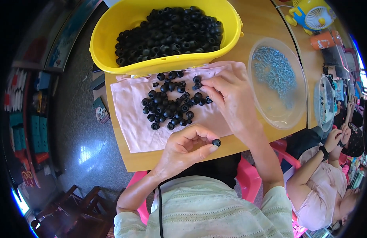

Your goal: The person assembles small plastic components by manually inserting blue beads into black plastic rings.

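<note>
My left hand [187,146] is closed in a pinch, thumb and fingertip around a small round black piece [216,142] with a hole in its end. It is held above the table's front edge. To the far right of it, my right hand [227,95] reaches over the pink cloth [132,119]. Its thumb and fingers are pinched together at a small black piece [197,86], with a rounder black piece touching it. A loose heap of similar black pieces [163,107], many with visible holes, lies on the cloth left of my right hand.
Behind the cloth stands a yellow tub [100,51] full of black pieces. At right, a round clear tray [266,115] holds many small bluish pieces. A toy-like fan [316,18] and an orange can [325,40] stand beyond. Another person's hands [337,137] work at far right.
</note>
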`<action>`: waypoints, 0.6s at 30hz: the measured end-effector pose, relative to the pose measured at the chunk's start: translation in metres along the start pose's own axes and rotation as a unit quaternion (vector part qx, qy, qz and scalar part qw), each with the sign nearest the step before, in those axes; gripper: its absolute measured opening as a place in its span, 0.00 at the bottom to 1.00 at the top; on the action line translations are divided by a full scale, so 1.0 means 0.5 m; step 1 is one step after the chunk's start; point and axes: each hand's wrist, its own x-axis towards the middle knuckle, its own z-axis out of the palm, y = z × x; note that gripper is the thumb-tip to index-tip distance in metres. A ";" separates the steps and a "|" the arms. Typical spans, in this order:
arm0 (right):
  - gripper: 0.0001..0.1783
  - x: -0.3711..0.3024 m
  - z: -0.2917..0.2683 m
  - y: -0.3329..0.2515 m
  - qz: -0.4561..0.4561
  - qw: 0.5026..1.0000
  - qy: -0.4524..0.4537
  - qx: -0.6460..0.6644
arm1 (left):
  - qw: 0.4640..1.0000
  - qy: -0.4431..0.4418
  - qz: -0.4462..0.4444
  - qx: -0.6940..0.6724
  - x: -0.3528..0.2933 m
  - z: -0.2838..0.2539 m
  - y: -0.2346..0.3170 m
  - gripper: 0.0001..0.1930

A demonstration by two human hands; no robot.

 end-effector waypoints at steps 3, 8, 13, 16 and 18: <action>0.05 -0.007 0.005 0.008 0.014 0.999 0.003 0.030 | 1.000 -0.004 0.005 0.002 0.000 -0.002 -0.003 0.10; 0.03 -0.036 -0.032 -0.005 0.138 0.949 -0.011 0.283 | 0.998 0.006 0.046 -0.049 -0.001 -0.011 -0.017 0.11; 0.07 -0.091 -0.088 -0.020 0.160 0.892 -0.024 0.422 | 0.996 0.024 0.047 -0.077 -0.006 -0.009 0.004 0.11; 0.07 -0.114 -0.101 -0.028 0.108 0.911 -0.013 0.398 | 0.995 0.047 0.053 -0.068 -0.007 0.011 0.016 0.11; 0.07 -0.120 -0.110 -0.039 0.090 0.921 -0.012 0.378 | 0.995 0.068 0.057 -0.055 -0.006 0.017 0.017 0.11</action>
